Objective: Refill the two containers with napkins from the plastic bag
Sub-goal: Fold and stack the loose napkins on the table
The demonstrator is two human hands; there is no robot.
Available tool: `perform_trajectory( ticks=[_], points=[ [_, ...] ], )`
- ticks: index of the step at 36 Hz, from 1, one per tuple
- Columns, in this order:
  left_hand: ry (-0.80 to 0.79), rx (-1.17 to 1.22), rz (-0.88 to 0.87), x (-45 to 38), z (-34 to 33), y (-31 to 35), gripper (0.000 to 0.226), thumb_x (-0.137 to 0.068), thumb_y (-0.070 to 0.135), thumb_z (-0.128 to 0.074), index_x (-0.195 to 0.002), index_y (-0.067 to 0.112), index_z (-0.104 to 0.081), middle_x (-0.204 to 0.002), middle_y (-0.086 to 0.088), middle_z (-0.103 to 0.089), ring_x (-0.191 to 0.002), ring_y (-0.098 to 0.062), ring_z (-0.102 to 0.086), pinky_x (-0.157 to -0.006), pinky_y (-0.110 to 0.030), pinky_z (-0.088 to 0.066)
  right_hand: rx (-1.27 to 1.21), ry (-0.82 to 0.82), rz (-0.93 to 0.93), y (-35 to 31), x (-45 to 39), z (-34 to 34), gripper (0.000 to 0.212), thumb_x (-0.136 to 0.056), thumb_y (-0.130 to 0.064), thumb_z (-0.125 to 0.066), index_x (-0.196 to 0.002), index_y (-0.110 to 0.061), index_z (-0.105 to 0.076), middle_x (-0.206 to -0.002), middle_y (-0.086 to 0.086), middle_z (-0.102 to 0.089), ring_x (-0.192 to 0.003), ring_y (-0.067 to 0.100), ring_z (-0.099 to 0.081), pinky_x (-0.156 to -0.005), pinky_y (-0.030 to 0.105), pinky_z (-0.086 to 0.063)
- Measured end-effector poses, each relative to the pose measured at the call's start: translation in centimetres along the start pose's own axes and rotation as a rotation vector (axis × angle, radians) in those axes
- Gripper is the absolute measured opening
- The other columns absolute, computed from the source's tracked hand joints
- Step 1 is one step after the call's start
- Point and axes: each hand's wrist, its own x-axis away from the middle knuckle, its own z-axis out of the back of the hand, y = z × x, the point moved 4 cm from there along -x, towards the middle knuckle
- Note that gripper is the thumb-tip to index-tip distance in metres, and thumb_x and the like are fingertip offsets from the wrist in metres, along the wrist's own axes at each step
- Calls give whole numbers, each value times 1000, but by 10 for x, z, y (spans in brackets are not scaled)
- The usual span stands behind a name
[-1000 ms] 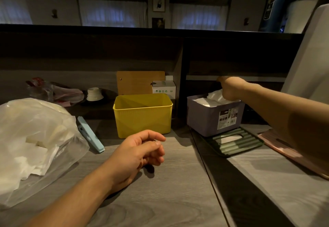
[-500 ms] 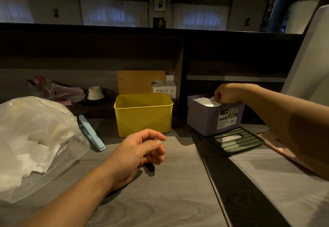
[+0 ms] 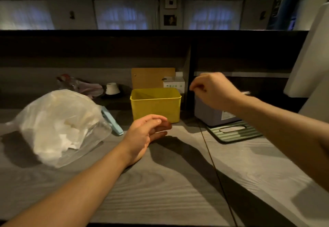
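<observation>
Yellow container (image 3: 155,105) looks empty, purple container (image 3: 211,115) contents hidden behind curled, empty right hand (image 3: 212,89); left hand (image 3: 144,134) relaxed, napkin-filled plastic bag (image 3: 58,125) on surface left: refilling unfinished.

1. The right hand (image 3: 214,89), fingers curled and holding nothing, hovers above the purple container (image 3: 211,115).
2. The left hand (image 3: 145,133) hangs loosely curled before the yellow container (image 3: 155,106).
3. The plastic bag (image 3: 60,123) of napkins lies left of the left hand.

No readable text; label on purple container (image 3: 213,114) too blurred.
</observation>
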Motion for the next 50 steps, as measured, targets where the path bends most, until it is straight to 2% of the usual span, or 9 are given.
perform_trajectory(
  ticks=[5,11,18,23,27,31,38,43,50],
  points=[
    [145,-478,-191,24,30,19,26,-99,2,-53,-91,15,-74,-89,-1,-76,-93,-18,-72,-84,-35,-58,-225,-182,114,-91,10,-28,25,-102,-12,-52,-118,-17,-71,-112,-3,-67,-102,8,-61,-84,16,-48],
    [357,-1143,-382,77,102,39,24,-86,-3,-65,-90,18,-76,-93,7,-71,-84,-8,-62,-79,-23,-50,-434,-350,208,-182,9,-70,32,-100,-5,-50,-118,-21,-72,-115,-3,-70,-104,12,-63,-90,28,-55],
    [451,-1409,-282,105,162,40,17,-88,2,-61,-95,15,-69,-100,1,-65,-96,-16,-55,-83,-32,-46,-462,-474,177,-254,-20,-137,36,-100,-14,-55,-134,-22,-63,-131,3,-64,-118,23,-58,-104,33,-47],
    [512,-1522,-72,110,174,38,13,-91,18,-56,-102,23,-58,-105,5,-52,-105,-19,-47,-92,-36,-44,-380,-521,67,-277,-46,-176,34,-95,-29,-65,-128,-22,-64,-119,1,-65,-112,23,-59,-102,39,-49],
    [594,-1499,36,111,179,40,12,-93,25,-54,-93,30,-43,-99,9,-38,-102,-16,-43,-93,-38,-43,-246,-565,127,-296,-59,-181,31,-97,-35,-62,-124,-20,-61,-112,4,-59,-111,25,-54,-104,43,-42],
    [658,-1399,94,111,183,41,19,-89,9,-51,-79,24,-44,-91,2,-50,-88,-21,-50,-73,-38,-47,-264,-603,-33,-312,-66,-184,52,-101,-35,-56,-147,-16,-42,-146,12,-45,-135,34,-41,-113,44,-34],
    [692,-1356,162,115,183,45,21,-90,6,-52,-72,17,-49,-70,3,-38,-63,-16,-37,-64,-33,-38,-476,-744,-41,-331,-84,-185,52,-99,-46,-56,-138,-12,-51,-126,10,-55,-106,25,-47,-100,40,-38],
    [755,-1136,119,115,192,45,32,-78,-4,-50,-58,17,-62,-79,-8,-60,-67,-15,-46,-61,-37,-46,-318,-752,48,-342,-85,-193,47,-99,-31,-59,-140,-12,-47,-138,11,-48,-127,31,-47,-110,44,-36],
    [866,-862,12,120,202,44,39,-67,-12,-46,-50,17,-65,-64,-1,-63,-76,-21,-58,-62,-31,-49,-526,-771,-28,-331,-76,-184,21,-95,-24,-64,-111,-14,-56,-109,7,-57,-104,24,-53,-96,38,-44]
  ],
)
